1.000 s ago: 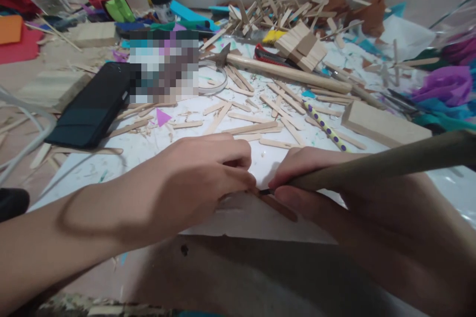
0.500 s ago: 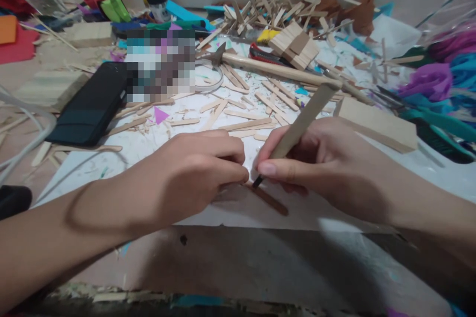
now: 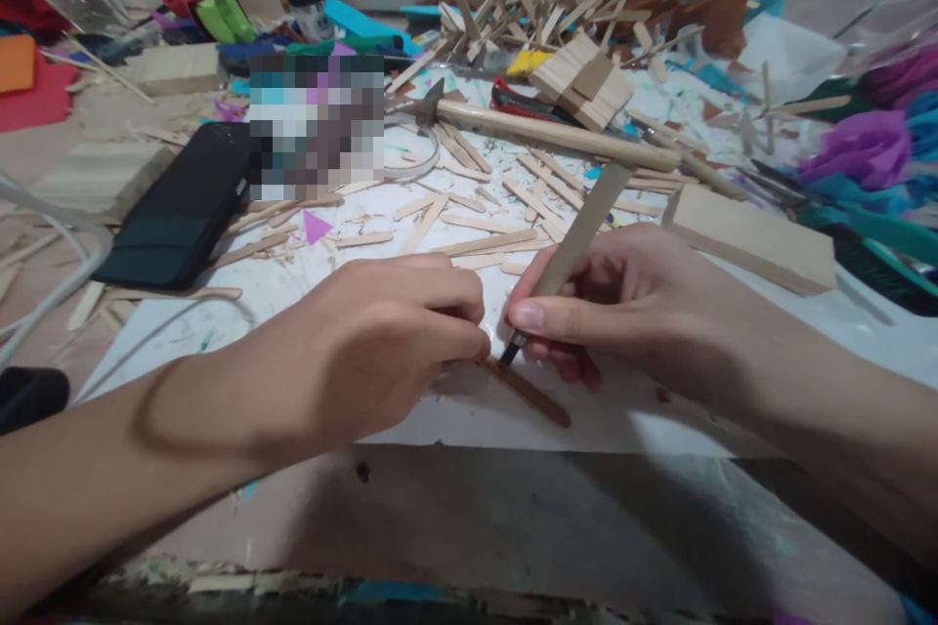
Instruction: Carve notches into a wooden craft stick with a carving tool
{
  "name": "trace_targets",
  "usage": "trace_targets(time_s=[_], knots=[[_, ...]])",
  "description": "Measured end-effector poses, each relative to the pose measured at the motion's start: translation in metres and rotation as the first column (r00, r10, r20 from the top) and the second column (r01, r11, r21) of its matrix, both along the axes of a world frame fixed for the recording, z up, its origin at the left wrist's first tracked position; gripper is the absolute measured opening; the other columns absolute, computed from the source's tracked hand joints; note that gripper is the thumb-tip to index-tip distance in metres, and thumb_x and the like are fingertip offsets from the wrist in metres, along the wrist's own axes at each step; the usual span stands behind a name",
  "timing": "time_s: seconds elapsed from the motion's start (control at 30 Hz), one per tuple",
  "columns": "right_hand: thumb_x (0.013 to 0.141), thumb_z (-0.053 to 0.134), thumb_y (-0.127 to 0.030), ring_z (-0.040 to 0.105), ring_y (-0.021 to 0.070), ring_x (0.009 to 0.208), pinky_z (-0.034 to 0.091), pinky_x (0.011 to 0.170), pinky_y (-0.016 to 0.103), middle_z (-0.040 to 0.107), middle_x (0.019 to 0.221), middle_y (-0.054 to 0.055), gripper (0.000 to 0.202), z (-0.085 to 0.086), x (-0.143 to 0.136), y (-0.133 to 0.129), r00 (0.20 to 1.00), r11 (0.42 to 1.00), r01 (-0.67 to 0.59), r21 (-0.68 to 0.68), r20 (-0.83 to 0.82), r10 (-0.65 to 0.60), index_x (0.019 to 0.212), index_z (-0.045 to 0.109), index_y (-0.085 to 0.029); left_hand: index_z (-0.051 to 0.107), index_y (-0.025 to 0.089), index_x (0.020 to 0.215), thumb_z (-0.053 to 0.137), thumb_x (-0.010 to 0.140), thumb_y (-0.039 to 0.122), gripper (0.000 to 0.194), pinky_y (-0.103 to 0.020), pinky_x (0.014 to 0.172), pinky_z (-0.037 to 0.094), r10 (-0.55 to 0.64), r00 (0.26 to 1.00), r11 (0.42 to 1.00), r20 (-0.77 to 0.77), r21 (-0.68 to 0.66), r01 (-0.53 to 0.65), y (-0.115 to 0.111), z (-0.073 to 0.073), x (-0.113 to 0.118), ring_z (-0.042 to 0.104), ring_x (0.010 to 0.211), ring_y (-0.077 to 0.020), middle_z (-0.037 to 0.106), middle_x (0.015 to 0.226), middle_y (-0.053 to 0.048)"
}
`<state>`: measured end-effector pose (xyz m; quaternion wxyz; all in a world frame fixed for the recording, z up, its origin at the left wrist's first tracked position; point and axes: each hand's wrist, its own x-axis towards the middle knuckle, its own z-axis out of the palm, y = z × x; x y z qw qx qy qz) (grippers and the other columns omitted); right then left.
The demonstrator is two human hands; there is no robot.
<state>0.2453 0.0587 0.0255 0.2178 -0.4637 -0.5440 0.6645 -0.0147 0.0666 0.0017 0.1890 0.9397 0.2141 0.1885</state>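
Note:
My right hand (image 3: 586, 308) is closed around the flat wooden handle of a carving chisel (image 3: 575, 239), held slanted like a pen. Its short dark metal tip meets a brown-stained craft stick (image 3: 538, 397) lying on white paper (image 3: 432, 420). Beside it, my left hand (image 3: 410, 342) is closed, fingertips pinching the stick's upper-left end against the paper; that end is hidden under the fingers. The stick's rounded lower-right end shows free of both hands.
Loose craft sticks (image 3: 488, 244) and shavings lie beyond my hands. A hammer (image 3: 542, 125) lies across behind them. Left is a black phone (image 3: 180, 215) with a white cable (image 3: 88, 244). At right are a wooden block (image 3: 754, 239) and teal-handled scissors (image 3: 850, 225). Sticks are heaped at the back.
The chisel's handle has shifted slightly left and more of its dark tip shows. My right hand's lower fingers have moved a little. My left hand stays in place.

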Motion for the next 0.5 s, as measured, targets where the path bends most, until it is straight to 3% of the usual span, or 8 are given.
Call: trace_targets(time_s=[0.2, 0.37, 0.5], knots=[[0.086, 0.094, -0.025, 0.062, 0.0081, 0.055, 0.046, 0.050, 0.014, 0.070, 0.064, -0.001, 0.015, 0.0046, -0.0006, -0.0012, 0.999, 1.000, -0.001, -0.023, -0.041, 0.000, 0.081, 0.083, -0.017, 0.080, 0.022, 0.099, 0.054, 0.106, 0.004, 0.032, -0.026, 0.083, 0.046, 0.009, 1.000, 1.000, 0.012, -0.007, -0.009, -0.0005, 0.0008, 0.0012, 0.066, 0.092, -0.0144, 0.076, 0.105, 0.000], [0.083, 0.096, -0.029, 0.055, 0.0068, 0.052, 0.047, 0.052, 0.016, 0.065, 0.058, 0.000, 0.029, 0.0067, -0.0036, -0.0009, 0.991, 0.990, 0.063, -0.129, -0.110, -0.077, 0.068, 0.076, -0.015, 0.077, 0.022, 0.098, 0.057, 0.102, 0.003, 0.028, -0.027, 0.084, 0.047, -0.021, 1.000, 1.000, -0.018, -0.008, 0.021, 0.0014, 0.0032, -0.0012, 0.066, 0.094, -0.0167, 0.076, 0.107, -0.001], [0.084, 0.096, -0.029, 0.057, 0.0073, 0.052, 0.042, 0.046, 0.015, 0.067, 0.062, -0.001, 0.023, 0.0038, -0.0016, -0.0049, 0.997, 0.998, 0.050, -0.050, -0.048, -0.052, 0.077, 0.078, -0.017, 0.075, 0.022, 0.090, 0.057, 0.098, 0.000, 0.030, -0.027, 0.081, 0.046, -0.025, 0.999, 1.000, -0.030, -0.016, 0.024, 0.0038, 0.0047, -0.0008, 0.066, 0.092, -0.0165, 0.075, 0.104, 0.000]])
